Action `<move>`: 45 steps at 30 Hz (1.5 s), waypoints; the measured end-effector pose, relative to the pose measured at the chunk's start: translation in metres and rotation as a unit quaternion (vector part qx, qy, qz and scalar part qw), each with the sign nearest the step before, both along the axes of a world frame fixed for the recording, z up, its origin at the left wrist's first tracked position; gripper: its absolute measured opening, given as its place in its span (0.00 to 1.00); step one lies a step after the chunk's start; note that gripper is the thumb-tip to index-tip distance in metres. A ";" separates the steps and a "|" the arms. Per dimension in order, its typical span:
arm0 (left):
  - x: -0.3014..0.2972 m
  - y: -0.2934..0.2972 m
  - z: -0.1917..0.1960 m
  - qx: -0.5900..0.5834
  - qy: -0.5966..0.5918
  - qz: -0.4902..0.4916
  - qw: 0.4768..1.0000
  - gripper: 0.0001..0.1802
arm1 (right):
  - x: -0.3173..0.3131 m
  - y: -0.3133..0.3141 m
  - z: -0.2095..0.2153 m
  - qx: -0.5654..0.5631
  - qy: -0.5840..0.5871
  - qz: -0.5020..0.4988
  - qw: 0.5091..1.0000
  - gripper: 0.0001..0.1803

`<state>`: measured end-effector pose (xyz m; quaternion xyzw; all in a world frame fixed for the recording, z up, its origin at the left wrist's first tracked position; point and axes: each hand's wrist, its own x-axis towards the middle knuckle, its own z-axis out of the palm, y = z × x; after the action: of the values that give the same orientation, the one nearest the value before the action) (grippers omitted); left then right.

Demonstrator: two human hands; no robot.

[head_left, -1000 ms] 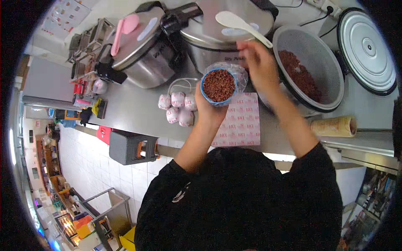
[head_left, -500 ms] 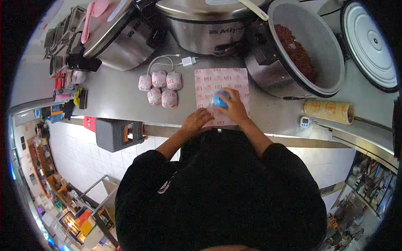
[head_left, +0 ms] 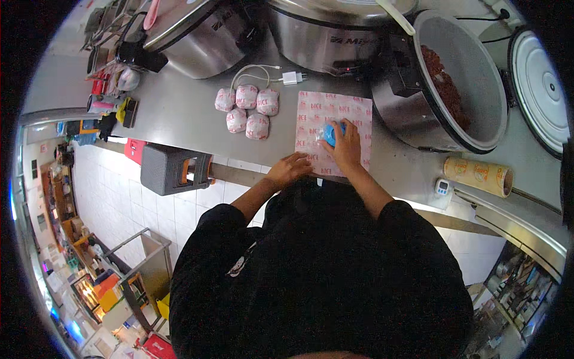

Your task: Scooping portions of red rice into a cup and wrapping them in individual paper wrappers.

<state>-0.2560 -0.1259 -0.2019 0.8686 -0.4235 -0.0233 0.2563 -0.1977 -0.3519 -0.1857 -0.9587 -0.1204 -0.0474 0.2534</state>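
Blue cup (head_left: 329,134) sits under right hand (head_left: 347,148), grip curled round it; left hand (head_left: 290,170) grip unclear; sideways drag could crease patterned paper (head_left: 317,116).

Wrapping sheet (head_left: 311,113): pale pink ground with repeated rows of red lettering and small red motifs. On the sheet, cup (head_left: 332,134): bright blue. Beneath the sheet, counter (head_left: 275,149): silver-grey. Left of the sheet, round bundles (head_left: 258,127): whitish pink with similar red print. Beyond the sheet's far left corner, charger plug (head_left: 292,78): white. Right of the sheet, open cooker (head_left: 394,116): silver body, black trim, pale grey interior; grain (head_left: 443,87), dark reddish brown. Farther right of the sheet, roll (head_left: 475,175): yellow-tan with round orange emblems; timer (head_left: 442,186): white and blue. Nearside of the sheet, garment (head_left: 323,251): black.
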 end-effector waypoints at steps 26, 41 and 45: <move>0.035 -0.028 0.081 0.188 0.122 0.101 0.969 0.06 | -0.029 -0.105 0.042 0.009 0.000 0.198 0.980 0.23; 0.068 -0.013 0.073 -0.079 0.246 0.184 0.948 0.10 | 0.010 -0.108 0.014 0.126 0.171 0.143 0.967 0.13; 0.078 -0.015 0.054 -0.108 0.222 0.245 0.937 0.10 | 0.027 -0.097 0.017 0.179 0.174 0.095 0.964 0.09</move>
<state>-0.1779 -0.1413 -0.1482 0.8854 -0.1295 -0.1060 0.4337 -0.1706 -0.4485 -0.1690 -0.8751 -0.1547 0.1237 0.4415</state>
